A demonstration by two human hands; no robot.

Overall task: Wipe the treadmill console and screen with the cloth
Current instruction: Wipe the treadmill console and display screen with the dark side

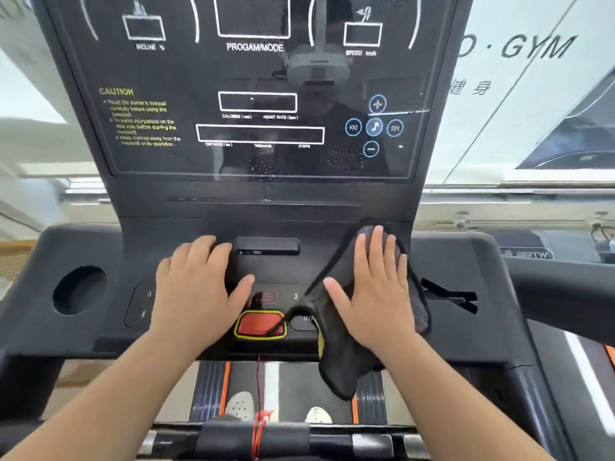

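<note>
The black treadmill console [466, 277] fills the middle of the head view, and its dark glossy screen [259, 154] rises behind it, speckled with droplets near the bottom edge. My right hand [376, 291] lies flat, fingers spread, on a dark grey cloth [346, 367] spread over the right part of the console; the cloth's lower end hangs off the front edge. My left hand [196, 287] rests flat on the bare console left of centre, holding nothing. A red stop button [256, 324] with a yellow rim sits between my hands, partly crossed by a cloth edge.
A round cup holder [80, 289] is sunk into the console's left wing. A red safety cord [259, 410] hangs down to the front handlebar [332, 440]. Below, the treadmill belt [283, 384] and two light shoes show. A gym window lies behind.
</note>
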